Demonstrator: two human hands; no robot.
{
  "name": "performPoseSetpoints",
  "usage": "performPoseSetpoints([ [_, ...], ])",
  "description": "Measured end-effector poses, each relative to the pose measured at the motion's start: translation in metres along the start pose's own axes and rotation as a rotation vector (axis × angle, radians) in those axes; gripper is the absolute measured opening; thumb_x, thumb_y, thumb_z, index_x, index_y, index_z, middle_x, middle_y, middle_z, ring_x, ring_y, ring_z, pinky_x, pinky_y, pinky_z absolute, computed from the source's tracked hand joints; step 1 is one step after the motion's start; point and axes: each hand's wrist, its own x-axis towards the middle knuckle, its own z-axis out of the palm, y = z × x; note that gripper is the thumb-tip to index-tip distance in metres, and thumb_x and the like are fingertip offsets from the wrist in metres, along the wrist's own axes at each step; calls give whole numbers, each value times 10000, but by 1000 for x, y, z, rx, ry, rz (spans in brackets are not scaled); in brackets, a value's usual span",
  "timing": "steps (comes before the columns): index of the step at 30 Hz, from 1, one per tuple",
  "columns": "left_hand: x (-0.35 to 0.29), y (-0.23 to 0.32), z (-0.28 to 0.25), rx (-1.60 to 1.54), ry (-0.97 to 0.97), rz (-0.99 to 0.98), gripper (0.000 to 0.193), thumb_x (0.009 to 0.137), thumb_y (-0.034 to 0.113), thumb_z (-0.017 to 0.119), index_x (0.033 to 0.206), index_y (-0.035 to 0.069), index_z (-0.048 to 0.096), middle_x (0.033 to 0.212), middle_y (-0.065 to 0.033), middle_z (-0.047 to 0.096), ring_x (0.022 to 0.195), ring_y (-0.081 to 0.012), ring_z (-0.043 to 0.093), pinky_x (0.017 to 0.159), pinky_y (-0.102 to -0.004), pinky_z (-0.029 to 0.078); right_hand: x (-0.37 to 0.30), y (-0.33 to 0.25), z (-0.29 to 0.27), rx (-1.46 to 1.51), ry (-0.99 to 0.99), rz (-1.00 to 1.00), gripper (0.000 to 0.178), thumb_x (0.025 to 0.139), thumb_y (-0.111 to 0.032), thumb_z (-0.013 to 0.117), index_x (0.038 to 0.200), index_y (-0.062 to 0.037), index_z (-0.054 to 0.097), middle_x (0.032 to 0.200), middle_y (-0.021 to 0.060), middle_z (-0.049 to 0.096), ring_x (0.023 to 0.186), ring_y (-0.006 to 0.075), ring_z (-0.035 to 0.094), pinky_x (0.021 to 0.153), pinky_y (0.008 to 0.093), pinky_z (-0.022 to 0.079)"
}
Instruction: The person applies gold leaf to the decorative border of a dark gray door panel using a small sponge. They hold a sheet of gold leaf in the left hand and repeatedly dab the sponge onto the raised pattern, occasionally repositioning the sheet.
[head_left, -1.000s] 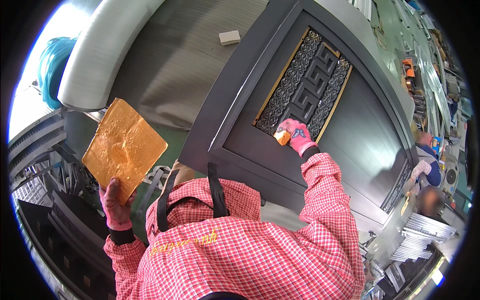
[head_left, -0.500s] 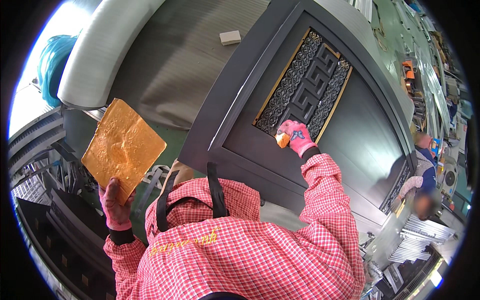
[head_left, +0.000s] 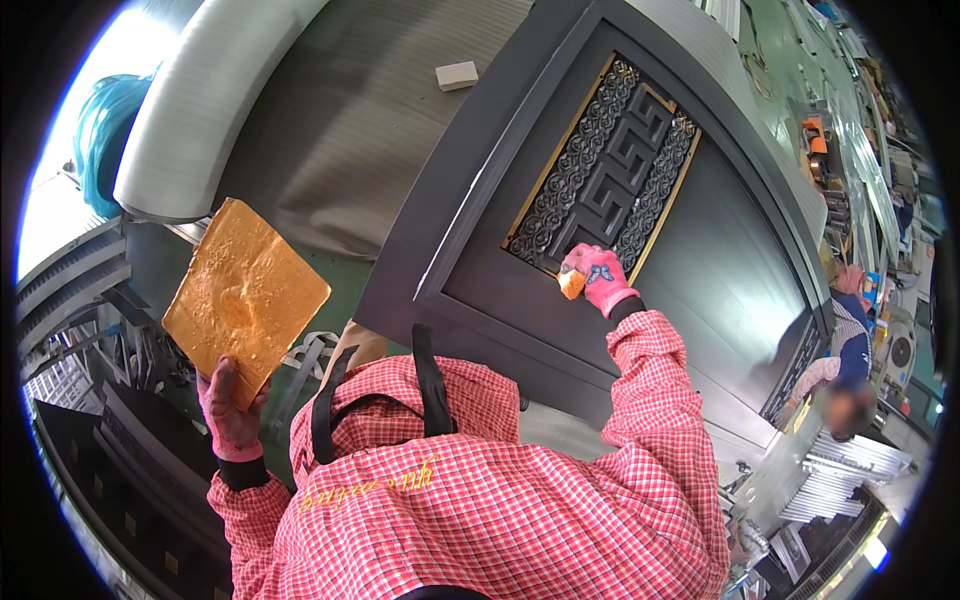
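My left hand (head_left: pixel 232 408), in a pink glove, grips the lower corner of a square board (head_left: pixel 246 296) coated in gold paint with a lumpy surface. In my gloved right hand (head_left: pixel 600 278) is a small sponge-like pad (head_left: pixel 571 283), gold-orange on its outer face. That hand is closed at the near end of an ornamental panel (head_left: pixel 612 165) with dark scrollwork, a key pattern and gold edging. The panel is set into a dark grey door (head_left: pixel 520 310) lying before me. My fingers hide part of the panel's near edge.
A white block (head_left: pixel 457 76) rests on a grey sheet-covered surface (head_left: pixel 340 120) beyond the door. Far left are a large pale roll (head_left: pixel 215 90) and blue-green coiled sheeting (head_left: pixel 105 140). Another person (head_left: pixel 850 370) is at the right, near stacked metal profiles (head_left: pixel 835 475).
My right hand, with the pad, has shifted slightly right and toward me at the panel's near end. The board in my left hand has hardly moved.
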Motion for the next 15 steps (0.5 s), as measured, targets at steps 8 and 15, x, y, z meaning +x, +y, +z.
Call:
performPoseSetpoints([
  [8,-1,-2,6,-21,29,46,407,824,172,624,1180,71,455,922,-101,601,551,-188,581,391,-230,420,-12,8,3,35,-46,38,190,733,-94,620,894,-180,670,957,41,623,888,249,610,763,335,503],
  [15,-1,-3,3,5,25,40,408,827,185,619,1184,76,454,924,-98,603,554,-188,585,390,-227,419,-23,16,8,33,-31,43,180,742,-101,622,900,-174,669,954,42,626,888,249,610,772,336,501],
])
